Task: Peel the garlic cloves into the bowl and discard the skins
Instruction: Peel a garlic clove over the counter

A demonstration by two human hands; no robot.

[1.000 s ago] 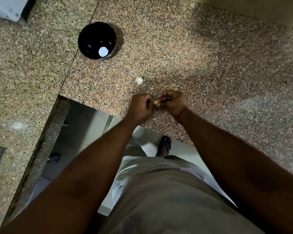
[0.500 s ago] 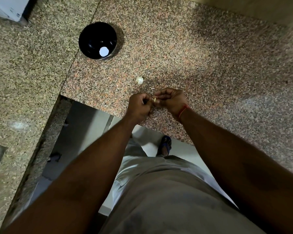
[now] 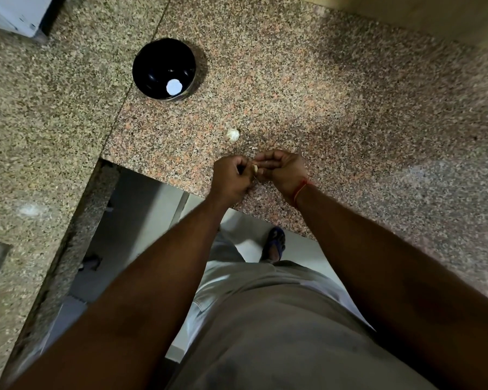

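Head view shows the left hand (image 3: 231, 175) and right hand (image 3: 282, 170) meeting knuckle to knuckle just above the near edge of the granite counter (image 3: 350, 94). Both have their fingers curled, pinching between them one garlic clove (image 3: 255, 168), a small pale sliver whose long axis is too hidden to judge. Just beyond the hands, up the counter, lies the rest of the garlic head (image 3: 233, 134), apart from both hands and about equally near each. The black bowl (image 3: 164, 68) stands farther off, ahead and to the left, so the left hand is nearer it. Once bare, the clove likely travels that way.
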